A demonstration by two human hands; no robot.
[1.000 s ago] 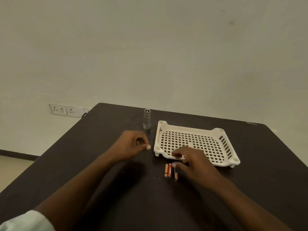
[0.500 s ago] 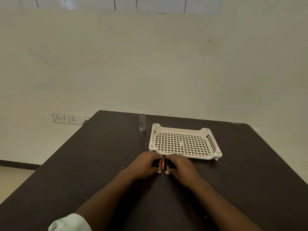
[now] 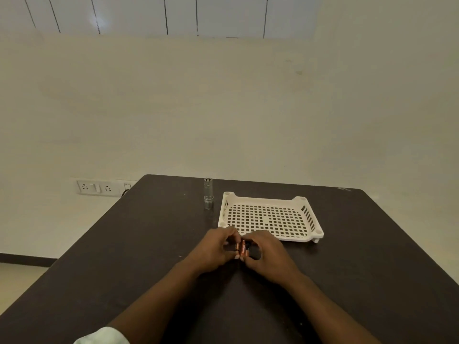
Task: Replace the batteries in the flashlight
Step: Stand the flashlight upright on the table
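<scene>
- Where both hands meet on the dark brown table (image 3: 124, 244): left hand (image 3: 213, 249) and right hand (image 3: 267, 254) pinching small orange-and-black cylindrical batteries (image 3: 242, 249) with curled fingers.
- Beyond: upright silver metal flashlight (image 3: 208, 193) beside white perforated plastic tray (image 3: 308, 214).

On the dark brown rectangular bench (image 3: 149, 244), the white perforated plastic tray (image 3: 269, 238) sits toward the far edge, and the silver cylindrical metal flashlight (image 3: 208, 193) stands upright just to its left, apart from it. Directly in front of the tray's near left corner, the left hand (image 3: 213, 252) and the right hand (image 3: 267, 254) meet over the bench, with the small orange cylindrical batteries (image 3: 242, 249) between their fingers (image 3: 232, 234). The white plastic wall socket panel (image 3: 99, 187) sits on the wall beyond the bench's far left corner.
</scene>
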